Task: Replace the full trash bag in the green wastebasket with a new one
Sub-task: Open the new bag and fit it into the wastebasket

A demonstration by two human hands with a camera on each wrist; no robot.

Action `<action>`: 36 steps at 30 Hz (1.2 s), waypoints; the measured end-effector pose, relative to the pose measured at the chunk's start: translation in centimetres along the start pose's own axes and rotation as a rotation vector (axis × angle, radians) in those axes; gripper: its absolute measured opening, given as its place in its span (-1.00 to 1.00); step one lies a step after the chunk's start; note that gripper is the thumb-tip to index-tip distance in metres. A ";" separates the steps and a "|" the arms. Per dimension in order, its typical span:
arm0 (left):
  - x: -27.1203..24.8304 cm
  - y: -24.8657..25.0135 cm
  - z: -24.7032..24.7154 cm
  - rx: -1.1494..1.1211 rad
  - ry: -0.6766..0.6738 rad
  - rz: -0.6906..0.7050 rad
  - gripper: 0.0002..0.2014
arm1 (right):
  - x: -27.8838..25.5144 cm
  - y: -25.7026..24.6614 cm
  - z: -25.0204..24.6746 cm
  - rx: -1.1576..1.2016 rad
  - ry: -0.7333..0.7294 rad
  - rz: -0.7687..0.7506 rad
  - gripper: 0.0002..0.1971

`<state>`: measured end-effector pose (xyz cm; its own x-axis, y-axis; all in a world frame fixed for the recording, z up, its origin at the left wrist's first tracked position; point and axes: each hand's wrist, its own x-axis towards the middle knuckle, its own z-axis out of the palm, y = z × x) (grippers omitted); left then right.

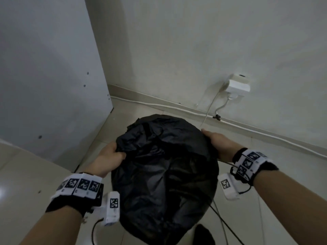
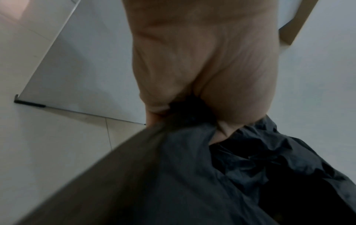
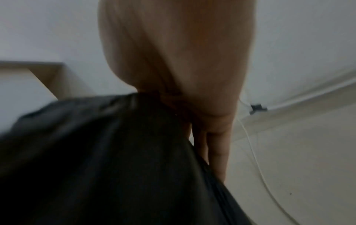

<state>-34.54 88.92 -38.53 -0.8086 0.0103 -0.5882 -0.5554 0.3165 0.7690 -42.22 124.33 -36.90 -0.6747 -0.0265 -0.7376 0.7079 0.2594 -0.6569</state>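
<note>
Trash bag [image 1: 166, 167], black and crumpled, fills the middle of the tiled floor [image 1: 26, 183], stretched between both hands. Left hand [image 1: 109, 156] clenches a bunched fold, the left wrist view showing plastic squeezed inside the fist. Right hand [image 1: 218, 141] grasps the opposite edge; its wrist view shows fingers [image 3: 217, 146] down the bag's outside. Beyond, only the head view catches the wall plug [image 1: 237, 86]. Wastebasket itself: hidden.
</note>
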 end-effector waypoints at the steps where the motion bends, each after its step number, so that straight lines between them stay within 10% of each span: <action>1: 0.1 0.1 0.0 -0.002 0.009 0.009 -0.59 | 0.5 0.7 0.1 0.030 -0.034 0.006 -0.48; 8: 0.0 0.2 -0.4 -0.010 -0.014 0.089 -0.52 | 0.7 2.2 -1.7 -0.052 -0.137 -0.165 -0.61; 14: 0.8 -0.3 0.0 0.061 0.062 0.152 -0.72 | 3.1 7.5 -1.6 -0.575 0.084 -0.094 -0.75; 20: 1.3 0.9 1.2 0.016 0.065 0.125 -0.63 | 1.9 10.4 -3.3 0.083 0.066 0.009 -0.53; 24: 0.9 1.6 0.0 0.017 0.070 0.083 -0.43 | 2.6 10.9 -2.9 -0.002 0.086 -0.010 -0.79; 30: 0.7 1.7 -0.6 0.112 -0.058 -0.004 -0.64 | 3.3 10.9 -3.5 -0.159 0.229 0.036 -0.82; 36: 1.4 1.8 0.7 0.110 0.181 0.147 -0.61 | -4.5 -0.3 -7.0 -0.351 0.466 -0.583 -0.83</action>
<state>-36.58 90.22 -38.15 -0.9061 -0.1030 -0.4105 -0.4131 0.4254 0.8052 -40.81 131.10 -32.32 -0.9858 0.1332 -0.1020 0.1630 0.6162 -0.7705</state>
